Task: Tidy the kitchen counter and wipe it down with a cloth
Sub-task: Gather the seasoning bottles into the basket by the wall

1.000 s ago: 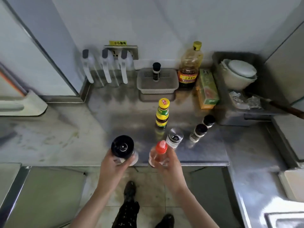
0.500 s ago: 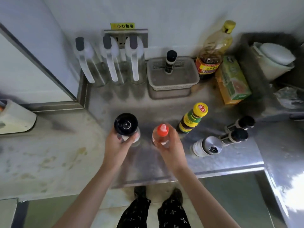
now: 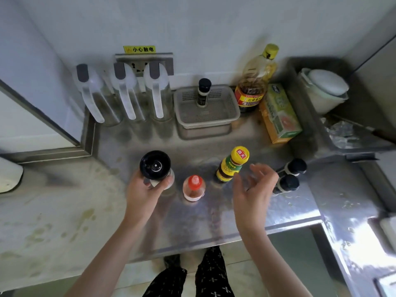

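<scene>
Left hand (image 3: 145, 190): fingers curled round black-capped jar (image 3: 155, 167), jar upright. Right hand (image 3: 254, 190): fingers spread, loosely bent, holding nothing. Red-capped bottle (image 3: 194, 187) stands on worktop (image 3: 214, 224) between the hands, at 4 o'clock of jar. Yellow-capped bottle (image 3: 232, 166) at 11 o'clock of right hand. Grey basket (image 3: 207, 123) at 12 o'clock, by wall.

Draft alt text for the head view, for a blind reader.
A person's left hand grips a black-topped jar at a steel kitchen counter, the right hand hovers open beside a yellow-capped sauce bottle, and a red-capped bottle stands between them. A grey basket and an oil bottle sit by the back wall.
</scene>
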Motion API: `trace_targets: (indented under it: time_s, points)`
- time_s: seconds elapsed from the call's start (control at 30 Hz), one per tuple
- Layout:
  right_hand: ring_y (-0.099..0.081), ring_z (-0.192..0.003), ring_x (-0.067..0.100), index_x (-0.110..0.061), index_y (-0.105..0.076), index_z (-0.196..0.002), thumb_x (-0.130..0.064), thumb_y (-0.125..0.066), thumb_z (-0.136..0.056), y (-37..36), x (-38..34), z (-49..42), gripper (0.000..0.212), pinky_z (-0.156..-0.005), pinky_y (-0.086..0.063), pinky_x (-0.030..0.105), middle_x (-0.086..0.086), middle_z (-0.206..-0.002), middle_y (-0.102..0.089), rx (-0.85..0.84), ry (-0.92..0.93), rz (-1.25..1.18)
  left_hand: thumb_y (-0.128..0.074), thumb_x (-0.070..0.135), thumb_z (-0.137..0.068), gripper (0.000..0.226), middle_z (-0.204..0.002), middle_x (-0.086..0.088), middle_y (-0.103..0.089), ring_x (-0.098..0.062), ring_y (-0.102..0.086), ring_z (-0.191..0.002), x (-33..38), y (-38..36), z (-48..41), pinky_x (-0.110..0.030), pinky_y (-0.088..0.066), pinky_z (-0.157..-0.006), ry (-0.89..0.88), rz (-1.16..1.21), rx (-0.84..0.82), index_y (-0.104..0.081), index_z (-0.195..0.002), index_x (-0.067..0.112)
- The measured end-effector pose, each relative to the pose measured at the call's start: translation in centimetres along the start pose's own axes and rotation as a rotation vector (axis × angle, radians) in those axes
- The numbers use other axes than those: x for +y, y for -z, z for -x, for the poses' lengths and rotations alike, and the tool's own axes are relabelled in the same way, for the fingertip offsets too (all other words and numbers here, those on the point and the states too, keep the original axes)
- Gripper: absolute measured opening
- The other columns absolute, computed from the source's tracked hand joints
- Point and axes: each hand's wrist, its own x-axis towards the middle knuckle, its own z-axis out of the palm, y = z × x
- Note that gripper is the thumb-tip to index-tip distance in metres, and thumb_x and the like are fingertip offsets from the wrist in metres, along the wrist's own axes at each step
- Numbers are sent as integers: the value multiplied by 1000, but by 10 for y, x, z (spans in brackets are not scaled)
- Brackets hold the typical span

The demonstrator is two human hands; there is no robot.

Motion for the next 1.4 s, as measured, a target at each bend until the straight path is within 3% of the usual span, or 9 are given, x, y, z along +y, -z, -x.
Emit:
trace_targets:
  time_s: [0.17,0.3,0.4,0.5,0.6,1.03,1.17,1.33,1.4]
  points:
    - [-43,-120,24,-8,-33,-133,-11,-73,-77,-42,7,-25,70,-101,-37,36,8,-129,-40,-60,-228,16,-82,20,-68,38,-91,14,-65,10,-60,-80,6,-15,-10,-11,-47,-72,-22,18,-27,-57,-92,36]
    - [-56,-99,29,-15,-39,-103,-13,-67,-82,-52,14,-43,35,-83,-45,36,9,-109,-58,-81,-222,90,-73,55,-52,56,-94,8,-68,-12,-64,-89,2,-31,-35,-35,-52,-81,-4,26,-33,-62,-100,26]
    - [-58,-89,21,-18,-43,-97,-18,-70,-80,-50,10,-72,33,-83,-49,40,1,-97,-61,-116,-159,57,-72,56,-52,56,-99,9,-69,-11,-64,-94,3,-42,-58,-41,-52,-88,-39,44,-31,-62,-101,31]
    - [-58,-90,10,-23,-45,-104,-22,-75,-77,-47,-7,-110,41,-82,-46,25,-9,-96,-60,-106,-32,9,-72,53,-53,42,-95,14,-69,-10,-65,-93,5,-50,-76,-38,-52,-86,-73,56,-27,-61,-92,43]
    - [-52,-89,-3,-21,-46,-118,-25,-75,-76,-52,-24,-145,52,-76,-39,6,-20,-95,-55,-38,70,-29,-70,55,-55,49,-93,5,-70,-15,-66,-88,4,-53,-86,-44,-53,-83,-76,28,-4,-63,-97,30]
    - [-60,-96,24,-7,-46,-111,-21,-74,-76,-138,22,-248,47,-82,-49,38,8,-102,-63,-167,185,89,-68,56,-53,61,-96,4,-68,-10,-63,-88,-22,-69,-106,-29,-48,-77,-45,7,49,-63,-103,20]
    - [-57,-97,25,-14,-39,-100,-20,-73,-77,-156,23,-274,42,-78,-45,34,14,-105,-59,-157,283,131,-72,48,-60,51,-100,11,-65,-4,-61,-94,-24,-70,-107,-33,-50,-83,-75,13,56,-61,-106,26]
    - [-52,-105,31,1,-42,-119,-20,-72,-77,-168,30,-291,55,-79,-38,27,21,-115,-52,-138,272,148,-68,56,-59,56,-102,11,-66,-12,-63,-96,-27,-68,-107,-45,-52,-84,-97,-47,44,-59,-108,30]
    - [-52,-107,31,1,-41,-121,-23,-72,-78,-168,37,-290,58,-85,-42,33,21,-116,-51,-165,264,135,-68,57,-58,55,-99,13,-67,-10,-63,-94,-26,-66,-108,-43,-52,-82,-93,-59,42,-60,-106,31]
